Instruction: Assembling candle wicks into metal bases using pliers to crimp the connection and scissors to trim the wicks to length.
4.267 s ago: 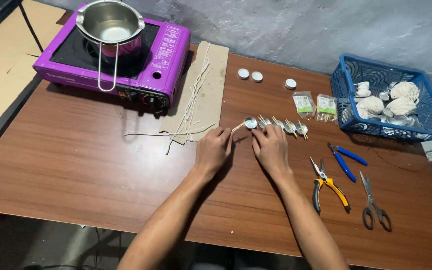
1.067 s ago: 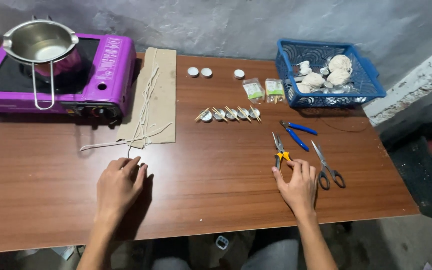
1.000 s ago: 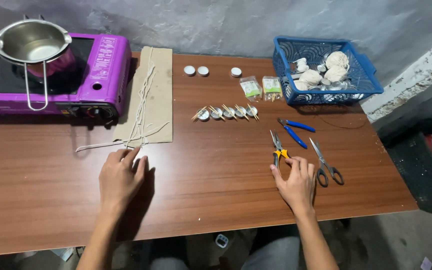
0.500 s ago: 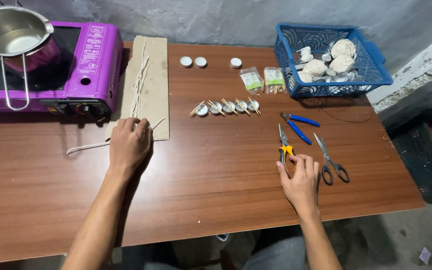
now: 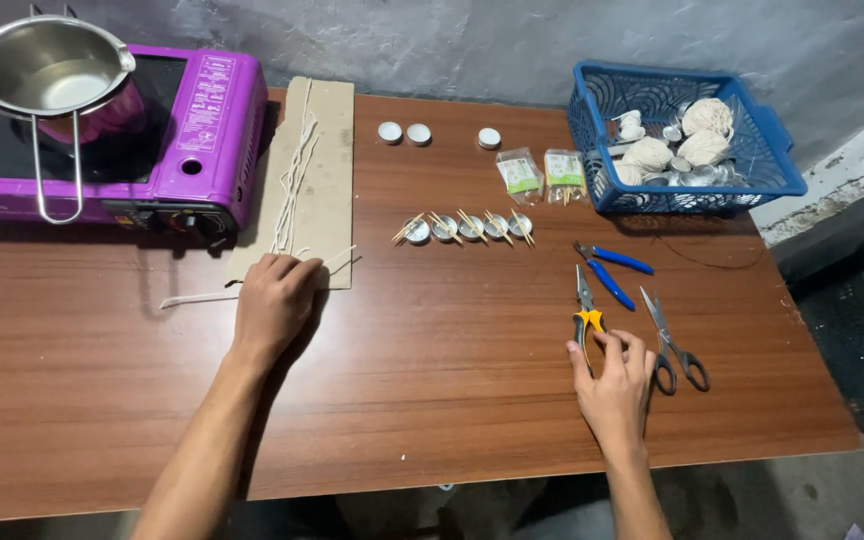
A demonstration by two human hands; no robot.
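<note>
Fingers of the right hand pinch yellow-handled pliers; left hand lies flat, empty.
Left has slid onto the waxy cords on rough cardboard.

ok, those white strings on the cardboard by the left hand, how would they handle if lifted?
The white strings look thin and curve loosely along the cardboard strip, so probably floppy and very light. The left hand rests at their lower ends; pushed, they would likely bunch or slide rather than roll.
</note>
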